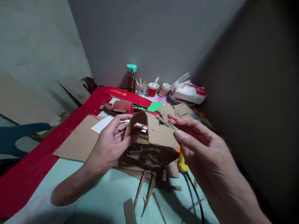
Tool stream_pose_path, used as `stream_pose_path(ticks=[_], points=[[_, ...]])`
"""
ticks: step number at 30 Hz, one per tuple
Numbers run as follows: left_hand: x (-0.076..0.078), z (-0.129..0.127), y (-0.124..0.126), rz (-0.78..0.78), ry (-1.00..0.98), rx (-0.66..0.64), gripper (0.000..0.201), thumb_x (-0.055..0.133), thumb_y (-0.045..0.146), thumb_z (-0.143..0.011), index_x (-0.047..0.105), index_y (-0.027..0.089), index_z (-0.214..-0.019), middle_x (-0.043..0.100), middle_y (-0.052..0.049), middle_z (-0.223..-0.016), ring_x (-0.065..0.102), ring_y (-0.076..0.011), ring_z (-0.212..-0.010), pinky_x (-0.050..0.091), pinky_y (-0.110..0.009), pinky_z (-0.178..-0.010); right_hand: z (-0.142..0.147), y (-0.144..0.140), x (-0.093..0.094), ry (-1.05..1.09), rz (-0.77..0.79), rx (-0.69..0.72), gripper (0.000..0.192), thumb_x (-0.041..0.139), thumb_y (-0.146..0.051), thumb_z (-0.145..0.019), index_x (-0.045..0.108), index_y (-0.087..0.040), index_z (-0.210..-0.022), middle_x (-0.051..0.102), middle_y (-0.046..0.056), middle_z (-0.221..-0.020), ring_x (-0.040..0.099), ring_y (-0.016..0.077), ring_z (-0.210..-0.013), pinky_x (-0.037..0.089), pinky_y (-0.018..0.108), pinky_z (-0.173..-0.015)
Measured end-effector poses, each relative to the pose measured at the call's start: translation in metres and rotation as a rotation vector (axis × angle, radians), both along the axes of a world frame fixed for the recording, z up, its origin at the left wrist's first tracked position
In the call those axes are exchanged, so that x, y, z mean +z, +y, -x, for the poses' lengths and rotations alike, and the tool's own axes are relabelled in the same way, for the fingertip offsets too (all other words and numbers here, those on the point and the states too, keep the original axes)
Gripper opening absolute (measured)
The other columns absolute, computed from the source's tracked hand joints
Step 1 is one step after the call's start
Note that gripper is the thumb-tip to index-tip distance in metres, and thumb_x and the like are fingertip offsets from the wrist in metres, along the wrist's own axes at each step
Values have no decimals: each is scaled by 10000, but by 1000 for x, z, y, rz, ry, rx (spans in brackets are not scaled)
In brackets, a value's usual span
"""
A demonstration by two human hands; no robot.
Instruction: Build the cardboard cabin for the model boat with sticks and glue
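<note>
A brown cardboard model (161, 133) with an arched roof and a curved, ridged lower part is held up above the table. My left hand (114, 140) grips its left end, the thumb below the arch opening and the fingers behind it. At the right end, my right hand (198, 137) has its thumb on the roof's edge and its fingers around the far side. A thin stick (163, 120) lies along the back of the roof near my right fingertips. The model hides part of what lies behind it.
A yellow tool (182, 165) with a black cord lies under the right hand. Cardboard strips (129, 211) and a large cardboard sheet (74, 140) cover parts of the table. Behind are a red-roofed model boat (122, 106), a bottle (131, 79), paper cups (153, 90) and a tissue pack (190, 92).
</note>
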State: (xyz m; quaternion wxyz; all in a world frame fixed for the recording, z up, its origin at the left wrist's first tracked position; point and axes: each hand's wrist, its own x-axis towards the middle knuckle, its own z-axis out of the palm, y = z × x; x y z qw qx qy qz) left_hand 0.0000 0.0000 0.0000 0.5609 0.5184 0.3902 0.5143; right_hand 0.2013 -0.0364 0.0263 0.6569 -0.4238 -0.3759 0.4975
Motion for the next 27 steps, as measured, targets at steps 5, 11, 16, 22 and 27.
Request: stream_pose_path(ticks=[5, 11, 16, 22, 27], points=[[4, 1, 3, 21, 14, -65, 505, 970, 228, -660, 652, 257, -1051, 847, 54, -921, 796, -105, -859, 579, -116, -771, -6, -4, 1, 1, 34, 12, 209, 949, -279, -722, 828, -247, -888, 815, 43, -1170, 712, 221, -1250, 606, 194, -925], [-3, 6, 10, -34, 94, -63, 368, 944, 273, -720, 716, 260, -1008, 834, 57, -968, 767, -101, -917, 560, -123, -839, -5, -7, -6, -15, 13, -19, 208, 941, -253, -731, 822, -250, -902, 820, 40, -1144, 735, 199, -1213, 603, 176, -911], [-5, 3, 17, -67, 189, -63, 223, 933, 291, -712, 736, 240, -803, 805, 49, -822, 735, -113, -806, 558, -144, -763, -4, -9, -16, -55, -11, -45, 226, 951, -249, -724, 819, -245, -907, 831, 45, -1125, 729, 182, -1232, 587, 154, -931], [-2, 1, 21, -155, 333, -20, 90, 819, 312, -768, 759, 250, -795, 821, 18, -844, 718, -167, -797, 575, -242, -740, -11, -6, -25, -144, -60, -66, 223, 933, -282, -768, 816, -272, -958, 817, 28, -1170, 720, 182, -1251, 591, 157, -947], [-4, 4, 26, -232, 474, 34, 141, 741, 251, -809, 844, 257, -904, 855, -22, -958, 750, -250, -898, 576, -360, -843, -11, -17, -34, -296, -135, -70, 225, 897, -261, -824, 786, -276, -1020, 789, 57, -1289, 719, 202, -1268, 629, 160, -895]])
